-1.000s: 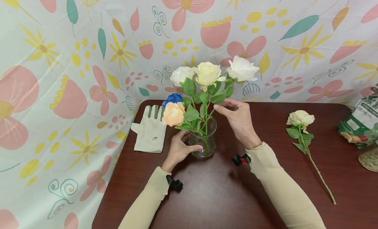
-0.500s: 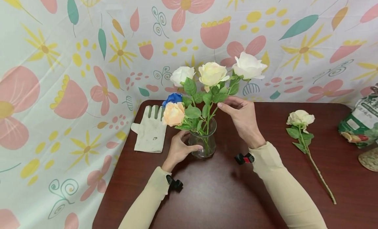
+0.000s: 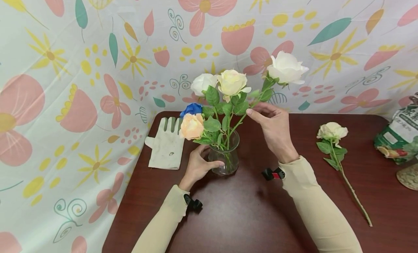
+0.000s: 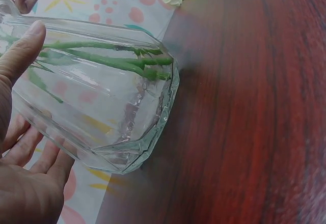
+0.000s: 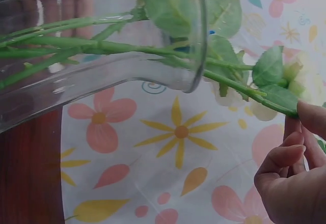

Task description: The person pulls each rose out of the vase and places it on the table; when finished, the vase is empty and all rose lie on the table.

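Observation:
A clear glass vase stands on the table, and my left hand holds it from the left, thumb across the front. Green stems cross inside the vase, plain in the right wrist view. Out of it rise a peach rose, a blue flower, a white rose, a cream rose and a larger white rose leaning right. My right hand pinches the larger white rose's stem between thumb and fingers, above the vase's rim.
A white work glove lies left of the vase. On the right lies a single cream rose with a long stem. A green and white bag stands at the far right. Patterned cloth hangs behind and to the left.
My right hand has moved right, and the larger white rose has swung right and slightly up with it. My left hand and the vase have stayed in place.

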`<action>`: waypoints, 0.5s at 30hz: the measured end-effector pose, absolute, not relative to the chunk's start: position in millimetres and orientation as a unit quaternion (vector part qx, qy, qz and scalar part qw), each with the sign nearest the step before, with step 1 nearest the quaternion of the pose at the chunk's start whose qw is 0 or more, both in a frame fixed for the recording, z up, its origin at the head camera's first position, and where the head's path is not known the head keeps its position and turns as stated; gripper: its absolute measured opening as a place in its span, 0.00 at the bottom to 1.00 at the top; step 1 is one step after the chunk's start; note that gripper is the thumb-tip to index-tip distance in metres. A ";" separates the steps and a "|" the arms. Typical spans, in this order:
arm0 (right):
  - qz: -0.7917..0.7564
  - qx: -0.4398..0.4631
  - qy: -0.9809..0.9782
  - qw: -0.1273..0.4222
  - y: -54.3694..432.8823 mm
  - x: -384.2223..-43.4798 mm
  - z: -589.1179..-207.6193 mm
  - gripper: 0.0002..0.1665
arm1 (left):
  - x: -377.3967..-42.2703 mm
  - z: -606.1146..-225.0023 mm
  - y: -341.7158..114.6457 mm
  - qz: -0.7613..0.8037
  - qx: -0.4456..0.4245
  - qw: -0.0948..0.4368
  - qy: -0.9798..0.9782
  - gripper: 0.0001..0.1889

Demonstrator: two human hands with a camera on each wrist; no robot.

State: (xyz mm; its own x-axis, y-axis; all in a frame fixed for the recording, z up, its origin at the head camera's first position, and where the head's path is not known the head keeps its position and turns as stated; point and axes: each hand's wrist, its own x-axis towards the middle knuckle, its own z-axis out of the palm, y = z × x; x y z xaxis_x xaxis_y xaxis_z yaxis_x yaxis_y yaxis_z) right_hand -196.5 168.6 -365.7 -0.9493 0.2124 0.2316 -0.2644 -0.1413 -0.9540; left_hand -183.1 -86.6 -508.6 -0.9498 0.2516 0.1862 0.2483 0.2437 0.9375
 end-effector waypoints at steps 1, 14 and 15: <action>0.759 0.024 -0.631 0.162 169.3 -195.9 -364.7 0.08 | -183.3 -508.9 -86.5 0.595 0.158 0.001 0.788 0.42; 0.801 0.059 -0.563 0.196 175.8 -193.4 -356.3 0.07 | -182.7 -508.4 -86.0 0.589 0.160 -0.003 0.792 0.41; 0.804 0.063 -0.557 0.198 176.4 -193.0 -355.7 0.08 | -182.5 -508.2 -85.9 0.589 0.158 -0.001 0.793 0.41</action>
